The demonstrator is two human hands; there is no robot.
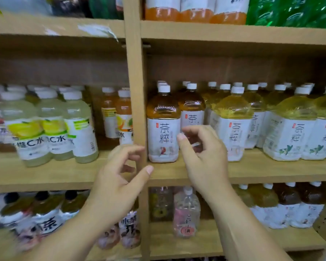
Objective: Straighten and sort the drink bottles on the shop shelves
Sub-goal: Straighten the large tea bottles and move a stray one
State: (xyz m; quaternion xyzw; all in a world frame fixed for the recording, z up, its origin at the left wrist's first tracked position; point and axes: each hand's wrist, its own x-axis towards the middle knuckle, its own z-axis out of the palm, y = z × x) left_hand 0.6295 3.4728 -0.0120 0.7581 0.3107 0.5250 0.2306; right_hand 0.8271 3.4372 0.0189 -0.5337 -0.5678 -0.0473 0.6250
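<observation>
Head view: both hands are up at the middle shelf (pixel 271 168), on either side of the front brown tea bottle (pixel 163 127). That bottle stands upright at the shelf's front edge, tight against the wooden post (pixel 136 91), label facing out. The left hand (pixel 119 178) hovers in front of the post, fingers loosely curled, thumb out, holding nothing. The right hand (pixel 201 153) is just right of the bottle, fingers half curled and empty, in front of a second brown tea bottle (pixel 192 106) set further back. Whether it touches either bottle can't be told. To the right the yellow tea bottles (pixel 231 125) fill the row; across the post stand the lemon drink bottles (pixel 51 129).

This looks like the brown-tea lining-up step. The next move probably calls for a grip on the rear brown bottle and a pull forward level with the front one, without knocking the yellow neighbour.
</observation>
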